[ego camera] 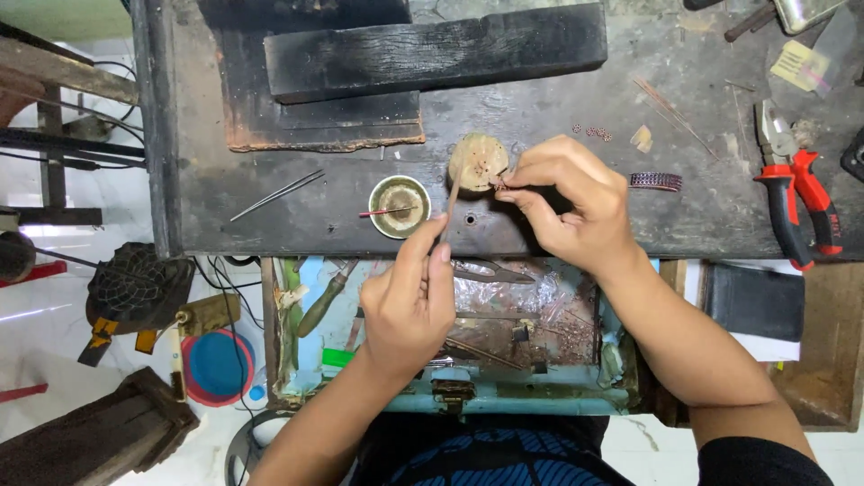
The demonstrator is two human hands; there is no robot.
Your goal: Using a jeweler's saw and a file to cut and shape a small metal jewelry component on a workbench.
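My left hand (409, 301) grips a thin stick-like tool (452, 200) whose tip reaches up to a round tan disc (478, 160) standing on the dark workbench (540, 99). My right hand (571, 205) pinches a tiny metal piece (498, 187) between thumb and forefinger, right beside the disc. Just left of the hands a small round metal dish (400, 206) holds a red-tipped stick laid across it.
Tweezers (275, 193) lie left of the dish. A charred wooden block (432, 54) sits at the back. Red-handled pliers (796, 198) lie far right, a coiled chain piece (654, 181) and small rings (593, 131) near my right hand. An open drawer (504, 333) with scissors is below the bench.
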